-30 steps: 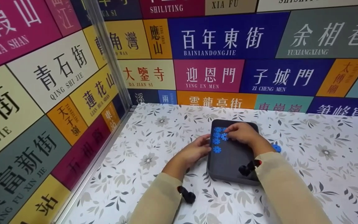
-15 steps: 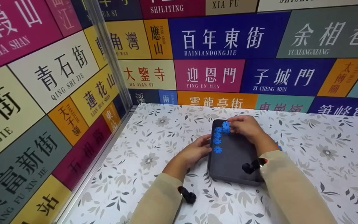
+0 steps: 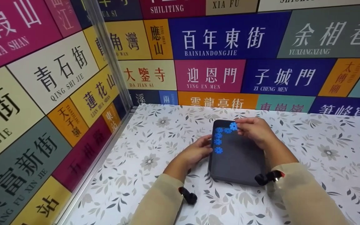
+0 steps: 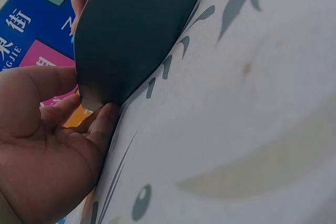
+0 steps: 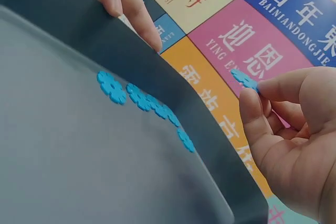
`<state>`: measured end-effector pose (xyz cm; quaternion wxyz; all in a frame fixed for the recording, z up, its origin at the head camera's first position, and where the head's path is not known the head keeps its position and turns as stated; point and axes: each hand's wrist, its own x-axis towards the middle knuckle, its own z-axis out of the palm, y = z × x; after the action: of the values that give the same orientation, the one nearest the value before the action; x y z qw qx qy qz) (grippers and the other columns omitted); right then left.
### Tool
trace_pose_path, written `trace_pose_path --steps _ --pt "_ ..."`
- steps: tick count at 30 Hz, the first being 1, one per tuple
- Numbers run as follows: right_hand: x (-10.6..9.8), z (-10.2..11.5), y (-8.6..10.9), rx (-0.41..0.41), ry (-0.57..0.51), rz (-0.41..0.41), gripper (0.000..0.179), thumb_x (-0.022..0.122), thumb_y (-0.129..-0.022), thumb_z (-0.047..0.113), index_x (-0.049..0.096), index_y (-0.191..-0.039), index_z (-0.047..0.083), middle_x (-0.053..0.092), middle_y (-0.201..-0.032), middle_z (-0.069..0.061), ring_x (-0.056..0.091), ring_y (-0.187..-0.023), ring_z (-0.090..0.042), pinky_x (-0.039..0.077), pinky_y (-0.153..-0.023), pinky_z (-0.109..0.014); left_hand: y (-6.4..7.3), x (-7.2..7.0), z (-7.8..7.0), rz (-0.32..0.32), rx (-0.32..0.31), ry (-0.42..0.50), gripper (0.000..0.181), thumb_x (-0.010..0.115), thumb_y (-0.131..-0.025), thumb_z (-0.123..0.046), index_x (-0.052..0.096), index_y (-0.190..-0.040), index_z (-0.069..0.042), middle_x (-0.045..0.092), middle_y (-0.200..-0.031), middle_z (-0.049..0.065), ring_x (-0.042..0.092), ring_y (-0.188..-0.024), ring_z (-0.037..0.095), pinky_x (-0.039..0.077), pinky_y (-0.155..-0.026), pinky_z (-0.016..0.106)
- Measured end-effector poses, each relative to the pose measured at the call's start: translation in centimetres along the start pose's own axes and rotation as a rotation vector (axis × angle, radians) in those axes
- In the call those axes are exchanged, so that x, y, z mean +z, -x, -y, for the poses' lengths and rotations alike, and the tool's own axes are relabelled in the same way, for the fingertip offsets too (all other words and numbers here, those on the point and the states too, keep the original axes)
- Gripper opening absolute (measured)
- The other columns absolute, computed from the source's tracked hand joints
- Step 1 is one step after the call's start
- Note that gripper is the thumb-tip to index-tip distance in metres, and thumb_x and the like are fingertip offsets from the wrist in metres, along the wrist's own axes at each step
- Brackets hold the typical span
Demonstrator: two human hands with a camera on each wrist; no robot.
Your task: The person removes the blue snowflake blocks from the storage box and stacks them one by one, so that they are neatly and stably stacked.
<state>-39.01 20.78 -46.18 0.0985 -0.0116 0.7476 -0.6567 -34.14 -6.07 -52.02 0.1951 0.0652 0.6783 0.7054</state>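
Note:
A dark grey rectangular tray [image 3: 239, 162] lies on the table. Several blue plastic snowflake discs [image 3: 218, 142] lie along its left wall, and another disc [image 5: 185, 140] sits by the far wall. My right hand [image 3: 256, 131] pinches one more blue snowflake disc [image 5: 244, 80] between thumb and finger, raised over the tray's far rim. My left hand [image 3: 195, 153] holds the tray's left edge. In the left wrist view, the left hand's fingers [image 4: 107, 119] press against the outer wall down at the table, while another digit reaches the rim.
A white tablecloth with grey leaves and flowers [image 3: 155, 187] covers the table. Behind it rises a wall of coloured name panels [image 3: 211, 76], with a second panelled wall [image 3: 67, 81] at the left. My right forearm crosses beside the tray's right side.
My right hand has moved from inside the tray up and right to the far rim, pinching a disc. One disc now lies right of the column. The loose disc beyond the tray is hidden.

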Motion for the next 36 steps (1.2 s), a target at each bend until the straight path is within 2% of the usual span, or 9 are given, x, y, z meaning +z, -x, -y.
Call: trace_pose_path --steps 4,7,11,19,25,31,36 --pt "-1.1 -0.2 1.5 -0.045 -0.063 -0.017 0.035 0.072 -0.102 0.015 0.071 -0.133 -0.001 0.075 -0.092 0.008 0.071 -0.079 -0.006 0.065 -0.081 -0.023 0.0 0.0 0.0 0.0 0.005 0.017 0.066 0.059 -0.101 0.001 0.043 -0.164 -0.013 0.045 -0.167 0.015 0.047 -0.155 0.03 0.042 -0.128 0.046" --pt "-2.1 -0.5 2.6 -0.073 -0.121 -0.031 0.021 0.074 -0.101 0.014 0.079 -0.121 0.008 0.077 -0.091 0.008 0.071 -0.078 -0.006 0.065 -0.077 -0.021 0.0 0.0 -0.1 0.006 0.01 0.027 0.067 0.058 -0.101 0.002 0.04 -0.165 -0.011 0.044 -0.168 0.017 0.046 -0.156 0.03 0.042 -0.128 0.046" --pt "-3.6 -1.0 3.8 -0.079 -0.197 -0.048 0.013 0.076 -0.099 0.014 0.083 -0.111 0.015 0.079 -0.093 0.007 0.072 -0.079 -0.007 0.065 -0.076 -0.02 0.0 -0.1 -0.2 0.008 0.007 0.013 0.067 0.057 -0.102 0.001 0.039 -0.166 -0.011 0.043 -0.169 0.017 0.046 -0.156 0.03 0.042 -0.128 0.045" --pt "-7.0 -2.4 5.1 -0.047 -0.236 -0.085 0.013 0.078 -0.098 0.014 0.084 -0.11 0.015 0.079 -0.093 0.007 0.074 -0.08 -0.008 0.066 -0.076 -0.021 -0.1 -0.2 -0.1 0.002 0.001 0.004 0.067 0.057 -0.102 0.0 0.039 -0.166 -0.012 0.042 -0.169 0.017 0.044 -0.157 0.03 0.042 -0.128 0.045" --pt "-9.3 -3.6 5.6 -0.009 -0.215 -0.112 0.011 0.078 -0.098 0.016 0.084 -0.106 0.02 0.079 -0.093 0.008 0.074 -0.08 -0.007 0.065 -0.076 -0.021 0.0 -0.1 -0.1 -0.003 -0.002 0.001 0.067 0.058 -0.101 0.001 0.041 -0.165 -0.013 0.043 -0.169 0.016 0.045 -0.157 0.03 0.043 -0.128 0.045" --pt "-10.9 -4.8 6.1 0.012 -0.218 -0.105 0.014 0.078 -0.098 0.013 0.084 -0.11 0.017 0.08 -0.095 0.008 0.075 -0.08 -0.008 0.065 -0.078 -0.02 0.1 0.0 -0.2 0.006 -0.001 0.004 0.066 0.058 -0.102 0.0 0.041 -0.165 -0.013 0.043 -0.169 0.016 0.046 -0.156 0.03 0.042 -0.128 0.045" --pt "-11.9 -5.5 6.4 0.072 -0.194 -0.1 0.017 0.079 -0.098 0.018 0.084 -0.114 0.018 0.079 -0.095 0.009 0.074 -0.081 -0.007 0.064 -0.078 -0.02 0.2 0.1 -0.2 0.005 -0.001 -0.007 0.066 0.059 -0.102 -0.001 0.042 -0.165 -0.015 0.044 -0.169 0.015 0.047 -0.156 0.028 0.043 -0.127 0.043"
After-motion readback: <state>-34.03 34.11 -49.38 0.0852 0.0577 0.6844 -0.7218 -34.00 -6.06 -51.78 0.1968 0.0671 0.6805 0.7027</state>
